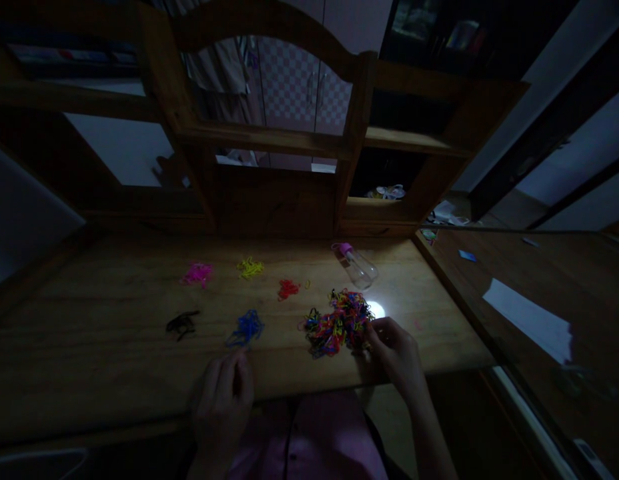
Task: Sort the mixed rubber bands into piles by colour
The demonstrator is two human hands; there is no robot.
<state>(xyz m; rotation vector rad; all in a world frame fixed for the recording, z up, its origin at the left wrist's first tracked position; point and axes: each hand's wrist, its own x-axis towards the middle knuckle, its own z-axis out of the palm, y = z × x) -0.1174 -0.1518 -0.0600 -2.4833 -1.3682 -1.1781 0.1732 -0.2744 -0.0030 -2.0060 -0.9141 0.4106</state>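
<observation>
A mixed heap of small coloured rubber bands [334, 327] lies on the wooden desk. At its right edge, my right hand [397, 350] has its thumb and fingers pinched together on the bands. My left hand [224, 393] rests by the desk's front edge, fingers curled and closed, just below the blue rubber bands [247, 327]; whatever its fingertips hold is too small to see. Sorted piles lie further off: black bands [182, 325], pink bands [198, 273], yellow bands [250, 268] and red bands [288, 289]. A single yellow band [307, 285] sits beside the red ones.
Behind the heap a clear bottle with a pink cap [359, 268] lies on its side. A wooden shelf unit [274, 200] rises along the desk's back. To the right, a lower brown surface holds a white paper [529, 320] and a blue card [467, 255]. The room is dim.
</observation>
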